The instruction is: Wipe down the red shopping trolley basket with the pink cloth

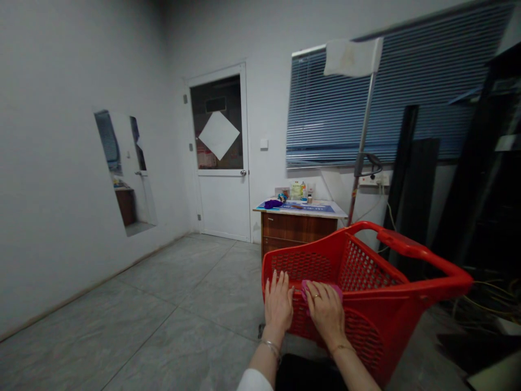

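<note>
In front of me stands a red plastic shopping cart point(366, 298) with perforated sides and a handle at its right end. My left hand point(279, 301) lies on the near rim by the left corner, fingers stretched out and slightly apart. Just to its right, my right hand point(324, 309) presses a pink cloth point(336, 290) against the same rim. That hand's fingers bend over the cloth, which is partly hidden beneath them.
Behind the cart is a brown wooden cabinet point(299, 228) with a purple cloth point(273, 204) and small packages on top. A pole with a white flag-like sheet point(350, 57) rises beside it. A white door point(223, 206) and a mirror point(138, 209) are further left; dark panels and cables crowd the right.
</note>
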{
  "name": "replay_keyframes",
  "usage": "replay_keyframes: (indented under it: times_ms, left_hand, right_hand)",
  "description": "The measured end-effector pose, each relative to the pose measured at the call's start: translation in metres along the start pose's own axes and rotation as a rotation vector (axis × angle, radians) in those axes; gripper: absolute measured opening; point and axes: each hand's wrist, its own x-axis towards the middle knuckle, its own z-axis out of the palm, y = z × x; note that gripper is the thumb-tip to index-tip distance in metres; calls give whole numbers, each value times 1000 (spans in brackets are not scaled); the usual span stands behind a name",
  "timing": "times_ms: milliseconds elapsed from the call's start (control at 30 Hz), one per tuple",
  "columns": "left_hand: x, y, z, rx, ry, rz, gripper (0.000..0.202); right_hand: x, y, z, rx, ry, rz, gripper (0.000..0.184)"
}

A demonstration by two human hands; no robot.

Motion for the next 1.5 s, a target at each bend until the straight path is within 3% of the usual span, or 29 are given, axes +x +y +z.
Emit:
replay_keyframes:
  times_ms: [100, 267, 367, 433, 500, 800, 900, 1033, 1267, 1333, 1400, 1500]
  left_hand:
    - [-1, -1, 1, -8, -5, 0, 45]
    - [-2, -1, 0, 2, 11, 9, 45]
    - [-2, 1, -2, 14, 23, 5, 44]
    - [-2, 2, -1, 13, 23, -2, 44]
    - [-2, 3, 0, 8, 22, -10, 44]
    - [-2, 2, 2, 30, 38, -3, 44]
    - [-1, 0, -1, 49, 38, 13, 44]
    - [1, -2, -3, 45, 16, 19, 44]
    - [0, -3, -1, 28, 24, 27, 45]
    - [-1, -2, 0, 24, 31, 23, 45]
    - [-2, 1, 0, 21, 35, 14, 45]
    - [-2, 4, 1, 14, 30, -9, 45]
  right_hand:
    - [1, 40, -17, -46, -11, -20, 25]
    - [4, 130, -49, -185, 27, -46, 22]
    - [5, 160, -59, -232, 35, -49, 22]
    - [5, 162, -59, -260, 62, -24, 21]
    - [3, 149, -54, -282, 87, 10, 20]
    - [-4, 8, 1, -27, 41, 73, 26]
    - [-3, -14, 11, 10, 35, 92, 28]
    - [-3, 8, 2, -1, 3, 18, 30]
    - [6, 126, -50, -207, 32, 17, 23]
    - [9, 150, -59, -252, 41, 21, 22]
    - [10, 159, -62, -280, 59, 39, 22]
    - [7, 140, -53, -281, 77, 70, 21]
